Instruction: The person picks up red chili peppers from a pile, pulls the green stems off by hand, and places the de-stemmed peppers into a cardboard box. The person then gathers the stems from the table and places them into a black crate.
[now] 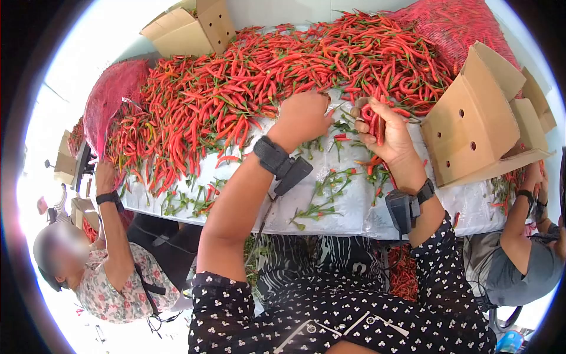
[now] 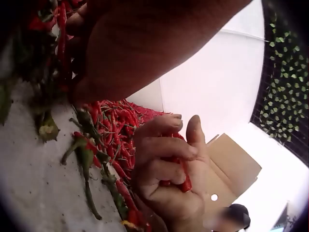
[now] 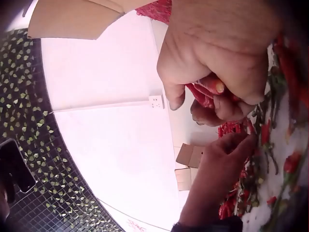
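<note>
My right hand point(image 1: 396, 141) is raised over the near edge of the chili heap, its fingers curled round several red chili peppers point(image 2: 186, 181). Their tips poke out past the palm in the left wrist view. Lower and to the left, my left hand point(image 1: 302, 118) reaches down to the edge of the heap with bent fingers. In the left wrist view a red chili pepper point(image 2: 62, 41) lies at its fingertips, within the pinch. The head view hides those fingertips behind the back of the hand. Below both hands, green stems point(image 1: 318, 206) lie scattered on the white sheet point(image 1: 283, 206).
A large heap of red chilies point(image 1: 259, 76) covers the back of the table. Open cardboard boxes stand at right point(image 1: 471, 130) and back left point(image 1: 194, 29). Red mesh sacks flank the heap, at left point(image 1: 109, 106) and back right point(image 1: 460, 29). Other people work at both sides.
</note>
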A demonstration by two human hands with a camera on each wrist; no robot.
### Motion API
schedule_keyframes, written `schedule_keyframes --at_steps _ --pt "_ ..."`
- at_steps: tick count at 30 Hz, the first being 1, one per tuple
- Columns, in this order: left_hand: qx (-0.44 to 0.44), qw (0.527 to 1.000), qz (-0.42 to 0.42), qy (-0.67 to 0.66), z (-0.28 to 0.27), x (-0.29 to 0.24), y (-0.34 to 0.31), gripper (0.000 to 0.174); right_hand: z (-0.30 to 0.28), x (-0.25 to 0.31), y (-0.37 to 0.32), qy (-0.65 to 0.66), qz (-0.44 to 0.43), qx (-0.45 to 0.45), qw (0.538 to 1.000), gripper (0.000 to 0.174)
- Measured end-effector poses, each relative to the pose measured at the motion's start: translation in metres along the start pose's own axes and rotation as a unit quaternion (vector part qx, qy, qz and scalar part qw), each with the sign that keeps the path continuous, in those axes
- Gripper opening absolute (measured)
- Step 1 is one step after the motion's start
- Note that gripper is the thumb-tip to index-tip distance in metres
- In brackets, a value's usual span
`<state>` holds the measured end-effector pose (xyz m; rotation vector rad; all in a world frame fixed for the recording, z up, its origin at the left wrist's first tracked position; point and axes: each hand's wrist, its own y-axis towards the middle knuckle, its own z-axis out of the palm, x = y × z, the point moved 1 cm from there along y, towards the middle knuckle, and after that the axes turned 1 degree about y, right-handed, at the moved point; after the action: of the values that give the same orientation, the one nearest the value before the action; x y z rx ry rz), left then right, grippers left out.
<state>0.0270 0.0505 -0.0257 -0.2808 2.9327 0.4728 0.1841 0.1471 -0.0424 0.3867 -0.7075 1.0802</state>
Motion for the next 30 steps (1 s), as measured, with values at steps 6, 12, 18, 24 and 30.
schedule_keyframes --at_steps 6,12,18,24,30 --pt "0.014 0.995 -0.005 -0.101 0.008 0.003 -0.004 0.022 0.003 -0.002 -0.001 -0.095 -0.016 -0.060 0.994 0.015" --pt "0.064 0.936 -0.045 -0.342 -0.006 -0.002 -0.009 0.014 0.008 -0.007 0.000 -0.228 -0.067 -0.141 0.961 0.009" --pt "0.071 0.910 -0.008 -0.408 -0.009 -0.004 -0.011 0.015 0.009 -0.007 0.000 -0.274 -0.102 -0.154 0.944 0.009" --pt "0.054 0.908 0.027 -0.414 -0.003 -0.002 -0.008 0.018 0.010 -0.008 0.001 -0.301 -0.115 -0.175 0.930 0.013" --pt "0.017 0.904 0.016 -0.426 -0.003 -0.004 -0.009 0.016 0.002 -0.011 0.003 -0.281 -0.067 -0.146 0.946 0.014"
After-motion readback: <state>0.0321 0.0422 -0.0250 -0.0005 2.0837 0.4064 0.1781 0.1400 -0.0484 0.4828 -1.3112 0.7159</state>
